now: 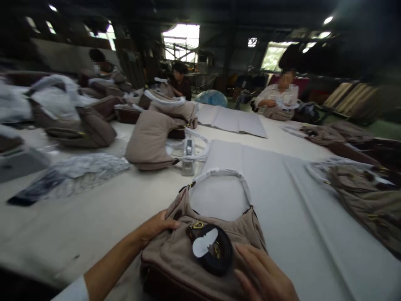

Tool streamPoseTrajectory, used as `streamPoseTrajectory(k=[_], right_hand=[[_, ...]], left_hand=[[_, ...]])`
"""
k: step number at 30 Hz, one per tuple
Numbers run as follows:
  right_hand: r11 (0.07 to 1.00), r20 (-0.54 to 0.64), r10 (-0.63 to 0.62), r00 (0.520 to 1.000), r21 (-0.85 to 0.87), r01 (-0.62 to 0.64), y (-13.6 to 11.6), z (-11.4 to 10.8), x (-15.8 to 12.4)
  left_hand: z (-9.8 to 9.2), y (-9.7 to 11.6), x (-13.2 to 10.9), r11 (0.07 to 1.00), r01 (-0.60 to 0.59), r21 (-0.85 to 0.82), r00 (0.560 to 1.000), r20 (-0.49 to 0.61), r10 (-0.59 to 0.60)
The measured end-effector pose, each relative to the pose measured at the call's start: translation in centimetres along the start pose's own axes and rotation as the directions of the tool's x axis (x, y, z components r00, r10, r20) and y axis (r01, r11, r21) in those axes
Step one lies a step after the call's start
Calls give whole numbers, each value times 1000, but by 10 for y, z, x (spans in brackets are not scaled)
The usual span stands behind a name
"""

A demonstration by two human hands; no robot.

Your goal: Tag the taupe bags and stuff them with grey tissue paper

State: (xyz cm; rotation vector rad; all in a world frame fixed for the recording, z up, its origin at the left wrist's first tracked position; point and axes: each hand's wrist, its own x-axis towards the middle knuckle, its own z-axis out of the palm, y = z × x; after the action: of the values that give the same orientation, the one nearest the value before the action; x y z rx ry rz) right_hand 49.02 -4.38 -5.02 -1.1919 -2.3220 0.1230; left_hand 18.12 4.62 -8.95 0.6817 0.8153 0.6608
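A taupe handbag (175, 251) with a dark base lies in front of me, its wrapped white handle (224, 171) arching away from me. On the bag rests a coiled dark strap (221, 255) with a white paper piece (205, 243) and a gold clasp (196, 225). My left hand (159, 225) grips the bag's left side, thumb on top and the other fingers hidden behind the fabric. At the right of the coil, my right hand (263, 271) lies over the bag with its fingers stretched out and apart.
Another taupe bag (147, 142) and a small clear-wrapped item (188, 156) stand beyond. More bags (84, 121) crowd the left; others (369, 196) lie right. Grey sheets (266, 179) cover part of the white table (125, 217). Several people sit across it.
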Motion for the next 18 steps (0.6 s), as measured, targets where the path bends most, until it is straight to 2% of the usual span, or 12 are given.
streamPoseTrajectory(k=[1,3,6,9,11,13,15,16,17,18], right_hand=[[997,27,-75,997,16,75,-4,15,14],[980,126,-192,973,77,184,-27,51,44],[965,344,-235,909,192,177,-86,99,89],[953,531,-290,796,239,187,-133,127,127],[941,571,-338,748,193,278,-138,136,151],[930,551,-339,762,73,361,-123,143,174],[927,508,-289,811,-65,371,-96,151,195],[929,498,-263,827,-101,357,-82,156,205],[931,498,-244,832,-119,345,-70,162,213],[934,508,-234,829,-120,337,-61,167,219]], left_hand=[[-21,7,-21,999,2,35,1000,-26,-1],[-59,18,-60,989,6,146,997,-79,5],[-105,30,-108,900,33,434,985,-165,43],[-139,41,-141,779,86,621,953,-280,118],[-155,46,-155,698,139,702,899,-385,209],[-159,46,-162,580,204,788,809,-470,353],[-150,41,-159,437,251,864,739,-463,490],[-140,37,-154,355,256,899,736,-419,532],[-129,32,-147,266,249,931,756,-358,548],[-116,27,-138,170,230,958,794,-286,537]])
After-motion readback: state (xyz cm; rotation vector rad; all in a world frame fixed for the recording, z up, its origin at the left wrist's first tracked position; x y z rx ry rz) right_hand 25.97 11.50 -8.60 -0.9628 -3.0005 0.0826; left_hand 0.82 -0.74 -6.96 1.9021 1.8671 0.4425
